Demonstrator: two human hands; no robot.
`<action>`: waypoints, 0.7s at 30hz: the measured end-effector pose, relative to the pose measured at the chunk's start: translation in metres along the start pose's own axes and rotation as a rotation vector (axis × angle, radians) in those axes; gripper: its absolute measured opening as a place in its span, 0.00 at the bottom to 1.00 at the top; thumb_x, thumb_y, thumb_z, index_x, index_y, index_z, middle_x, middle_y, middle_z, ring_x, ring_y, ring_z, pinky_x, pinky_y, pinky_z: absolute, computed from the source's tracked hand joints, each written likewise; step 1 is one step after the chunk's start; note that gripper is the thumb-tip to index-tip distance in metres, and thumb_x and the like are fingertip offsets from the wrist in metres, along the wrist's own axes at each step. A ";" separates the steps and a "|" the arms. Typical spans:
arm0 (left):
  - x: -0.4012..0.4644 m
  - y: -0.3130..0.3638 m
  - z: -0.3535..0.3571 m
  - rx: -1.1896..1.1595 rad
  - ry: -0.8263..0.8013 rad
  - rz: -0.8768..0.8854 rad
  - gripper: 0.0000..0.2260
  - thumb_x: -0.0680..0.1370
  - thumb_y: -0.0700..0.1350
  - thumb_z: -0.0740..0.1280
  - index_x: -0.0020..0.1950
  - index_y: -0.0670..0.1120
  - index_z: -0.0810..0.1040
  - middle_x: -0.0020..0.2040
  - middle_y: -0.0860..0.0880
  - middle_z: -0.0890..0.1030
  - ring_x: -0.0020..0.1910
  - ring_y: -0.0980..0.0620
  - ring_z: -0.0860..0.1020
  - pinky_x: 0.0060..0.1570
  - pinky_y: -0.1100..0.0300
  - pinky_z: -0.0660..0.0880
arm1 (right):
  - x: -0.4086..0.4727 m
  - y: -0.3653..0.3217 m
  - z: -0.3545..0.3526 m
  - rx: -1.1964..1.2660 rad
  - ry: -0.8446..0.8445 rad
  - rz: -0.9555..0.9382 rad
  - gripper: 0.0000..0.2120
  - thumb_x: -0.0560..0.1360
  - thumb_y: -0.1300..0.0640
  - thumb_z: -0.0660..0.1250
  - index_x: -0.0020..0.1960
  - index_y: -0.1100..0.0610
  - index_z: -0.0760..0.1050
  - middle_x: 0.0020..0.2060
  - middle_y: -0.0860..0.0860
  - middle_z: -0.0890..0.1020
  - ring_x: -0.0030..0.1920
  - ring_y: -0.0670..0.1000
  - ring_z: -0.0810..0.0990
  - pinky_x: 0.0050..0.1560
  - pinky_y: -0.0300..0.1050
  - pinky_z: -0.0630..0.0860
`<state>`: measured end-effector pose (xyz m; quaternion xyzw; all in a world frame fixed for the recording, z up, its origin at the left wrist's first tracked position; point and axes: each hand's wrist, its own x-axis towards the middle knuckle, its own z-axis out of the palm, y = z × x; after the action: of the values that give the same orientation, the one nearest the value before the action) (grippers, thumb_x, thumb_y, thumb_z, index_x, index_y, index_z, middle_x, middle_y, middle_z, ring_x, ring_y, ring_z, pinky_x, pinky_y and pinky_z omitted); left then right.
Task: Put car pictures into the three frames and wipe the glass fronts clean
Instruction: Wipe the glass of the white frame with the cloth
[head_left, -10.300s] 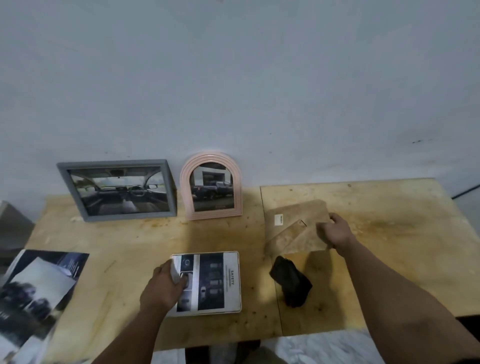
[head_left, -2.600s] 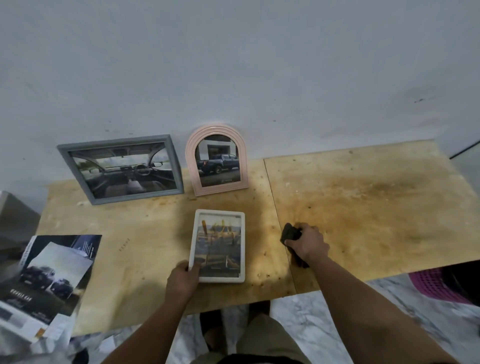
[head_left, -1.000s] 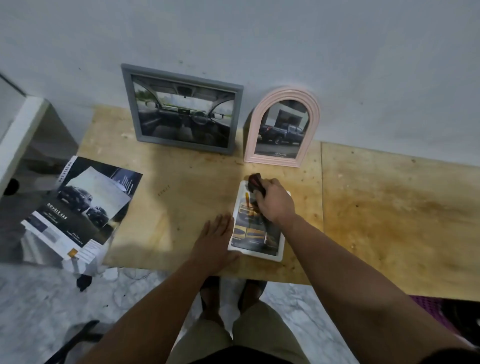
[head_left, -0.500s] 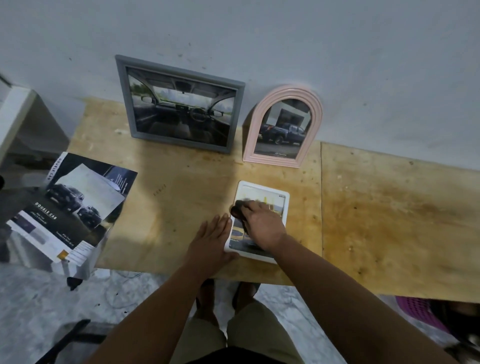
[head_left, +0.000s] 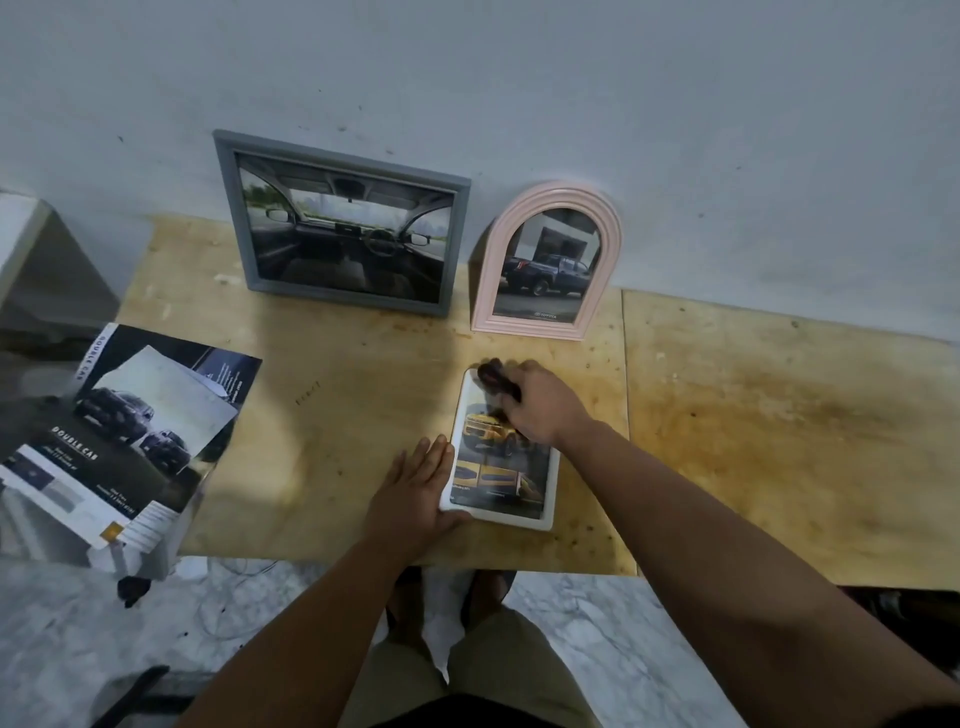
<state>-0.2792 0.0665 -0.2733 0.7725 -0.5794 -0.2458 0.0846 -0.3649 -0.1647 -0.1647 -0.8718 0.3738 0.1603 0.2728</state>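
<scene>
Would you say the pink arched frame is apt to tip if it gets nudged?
Probably yes: the pink arched frame stands upright, leaning on the wall, on a narrow base. It looks like light plastic, so it would likely slide or topple easily.

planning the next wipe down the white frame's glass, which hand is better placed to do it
Right. The right hand already grips the dark cloth on the white frame at its far end, with the glass below unwiped. The left hand lies flat, fingers straight, bracing the frame's left edge.
</scene>
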 end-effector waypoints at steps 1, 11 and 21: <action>0.000 0.000 -0.001 -0.002 -0.002 0.001 0.42 0.78 0.70 0.55 0.82 0.47 0.47 0.82 0.49 0.47 0.80 0.51 0.40 0.76 0.52 0.37 | 0.003 -0.001 0.003 -0.166 0.044 -0.022 0.22 0.81 0.52 0.64 0.75 0.53 0.71 0.63 0.55 0.74 0.56 0.58 0.79 0.52 0.54 0.81; 0.002 -0.003 0.007 -0.008 0.001 -0.002 0.42 0.76 0.71 0.53 0.82 0.47 0.50 0.82 0.50 0.50 0.81 0.50 0.45 0.79 0.47 0.45 | -0.035 -0.015 0.084 -0.539 0.010 -0.131 0.27 0.79 0.57 0.67 0.76 0.59 0.65 0.69 0.58 0.67 0.67 0.61 0.70 0.51 0.56 0.78; 0.002 -0.002 0.004 -0.027 -0.020 0.000 0.41 0.77 0.69 0.56 0.83 0.48 0.49 0.82 0.50 0.48 0.81 0.50 0.44 0.79 0.46 0.45 | -0.075 0.001 0.096 -0.176 -0.093 -0.265 0.22 0.81 0.54 0.62 0.74 0.50 0.73 0.68 0.51 0.76 0.65 0.56 0.76 0.61 0.52 0.76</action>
<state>-0.2786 0.0659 -0.2781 0.7687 -0.5770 -0.2611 0.0893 -0.4232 -0.0660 -0.2061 -0.9256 0.2271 0.1954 0.2314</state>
